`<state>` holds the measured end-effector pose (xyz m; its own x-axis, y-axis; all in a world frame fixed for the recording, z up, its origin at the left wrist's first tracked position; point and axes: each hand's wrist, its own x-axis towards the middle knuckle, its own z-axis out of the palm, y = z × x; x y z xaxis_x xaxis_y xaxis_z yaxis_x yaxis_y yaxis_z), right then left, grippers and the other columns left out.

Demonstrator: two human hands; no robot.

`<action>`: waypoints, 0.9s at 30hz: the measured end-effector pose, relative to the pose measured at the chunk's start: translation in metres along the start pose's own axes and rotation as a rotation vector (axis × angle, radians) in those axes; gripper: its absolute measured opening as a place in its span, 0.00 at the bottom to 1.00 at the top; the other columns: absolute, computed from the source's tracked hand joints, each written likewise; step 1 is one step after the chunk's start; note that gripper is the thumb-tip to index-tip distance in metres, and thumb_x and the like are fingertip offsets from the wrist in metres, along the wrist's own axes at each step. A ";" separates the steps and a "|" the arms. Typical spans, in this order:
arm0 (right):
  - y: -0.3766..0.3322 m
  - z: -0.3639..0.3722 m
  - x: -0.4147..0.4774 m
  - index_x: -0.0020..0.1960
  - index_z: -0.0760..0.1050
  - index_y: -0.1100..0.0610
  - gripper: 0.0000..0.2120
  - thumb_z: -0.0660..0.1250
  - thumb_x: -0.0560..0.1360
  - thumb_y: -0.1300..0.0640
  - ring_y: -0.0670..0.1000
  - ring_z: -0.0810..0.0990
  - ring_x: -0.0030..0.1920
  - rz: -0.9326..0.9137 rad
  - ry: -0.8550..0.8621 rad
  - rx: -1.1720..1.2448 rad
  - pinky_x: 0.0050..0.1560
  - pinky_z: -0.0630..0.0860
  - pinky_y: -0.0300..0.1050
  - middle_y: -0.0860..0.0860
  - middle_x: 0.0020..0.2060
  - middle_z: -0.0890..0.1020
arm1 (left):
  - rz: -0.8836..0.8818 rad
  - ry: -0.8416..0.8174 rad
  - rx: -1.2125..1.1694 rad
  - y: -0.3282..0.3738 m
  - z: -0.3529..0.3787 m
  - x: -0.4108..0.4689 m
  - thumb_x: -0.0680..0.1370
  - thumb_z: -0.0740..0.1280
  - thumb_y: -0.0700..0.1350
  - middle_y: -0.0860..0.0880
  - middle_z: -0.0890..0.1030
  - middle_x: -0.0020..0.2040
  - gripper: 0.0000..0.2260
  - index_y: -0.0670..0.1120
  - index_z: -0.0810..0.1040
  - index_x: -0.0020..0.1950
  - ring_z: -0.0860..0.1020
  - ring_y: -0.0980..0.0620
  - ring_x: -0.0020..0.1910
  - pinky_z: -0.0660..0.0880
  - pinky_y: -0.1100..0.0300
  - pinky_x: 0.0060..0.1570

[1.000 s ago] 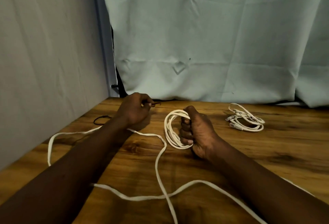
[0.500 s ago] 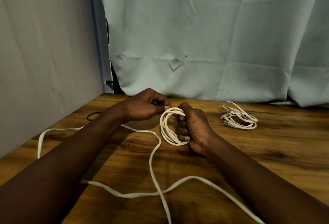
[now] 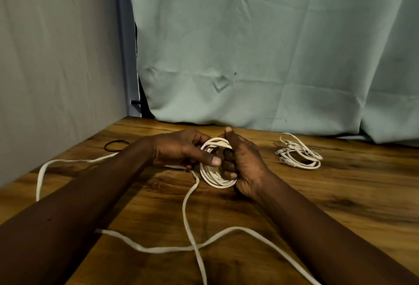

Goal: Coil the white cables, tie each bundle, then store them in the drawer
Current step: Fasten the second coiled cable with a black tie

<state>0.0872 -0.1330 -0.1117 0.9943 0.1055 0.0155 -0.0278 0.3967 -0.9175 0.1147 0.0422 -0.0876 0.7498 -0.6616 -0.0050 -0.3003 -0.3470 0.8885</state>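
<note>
Left hand (image 3: 181, 152) has come over from the far left of the table (image 3: 340, 205), where it was off on its own a second ago, and is now right on the coil (image 3: 216, 179).

Big to small from there: the long loose cable (image 3: 189, 205) sprawls across the near half of the wood and crosses itself in front. It runs up under that left hand, and I can't tell if it's the coil's own tail or a separate lead. Right hand (image 3: 243, 168) is a fist clamped round the coil's right side, thumb poking up at the top. The left one pinches the coil's left side with its thumb laid over the loops. Whether it has a tie tucked in there, no idea. Second bundle (image 3: 299, 155) sits well off to the right near the curtain (image 3: 249, 46), already coiled. Spare black band (image 3: 116, 145) lies at the far left.

My take on tying it well: hold the right fist tight so the loops don't spring, and get the tie round the whole stack, not half of it. Storage-wise, no drawer in view, so nothing is put away that I can see.
</note>
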 end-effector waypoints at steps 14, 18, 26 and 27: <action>0.000 -0.004 -0.001 0.45 0.78 0.55 0.12 0.71 0.76 0.46 0.42 0.60 0.16 -0.064 -0.151 0.024 0.18 0.57 0.30 0.47 0.20 0.70 | 0.017 0.259 -0.348 -0.001 0.013 0.002 0.72 0.72 0.48 0.51 0.77 0.31 0.08 0.44 0.83 0.46 0.66 0.59 0.25 0.62 0.64 0.30; -0.002 -0.008 0.002 0.51 0.80 0.55 0.12 0.75 0.71 0.52 0.42 0.62 0.17 -0.119 -0.184 0.010 0.19 0.58 0.31 0.50 0.27 0.78 | 0.025 0.338 -0.478 -0.001 0.010 0.005 0.70 0.74 0.46 0.44 0.80 0.40 0.13 0.42 0.82 0.51 0.70 0.59 0.26 0.68 0.68 0.25; -0.018 -0.008 -0.013 0.54 0.81 0.68 0.11 0.74 0.72 0.71 0.40 0.72 0.19 -0.271 -0.147 -0.204 0.20 0.65 0.30 0.51 0.29 0.81 | 0.008 0.381 -0.500 0.003 0.016 0.008 0.71 0.73 0.48 0.51 0.78 0.30 0.13 0.42 0.81 0.50 0.72 0.60 0.24 0.70 0.70 0.22; -0.018 -0.008 -0.014 0.55 0.80 0.71 0.12 0.73 0.72 0.72 0.39 0.73 0.19 -0.289 -0.136 -0.208 0.21 0.67 0.28 0.51 0.29 0.81 | 0.008 0.392 -0.515 0.003 0.018 0.009 0.71 0.73 0.48 0.51 0.78 0.30 0.14 0.41 0.81 0.52 0.72 0.60 0.24 0.70 0.70 0.22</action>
<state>0.0748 -0.1488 -0.0980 0.9347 0.1420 0.3257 0.2876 0.2359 -0.9282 0.1103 0.0230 -0.0930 0.9378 -0.3370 0.0836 -0.0584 0.0843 0.9947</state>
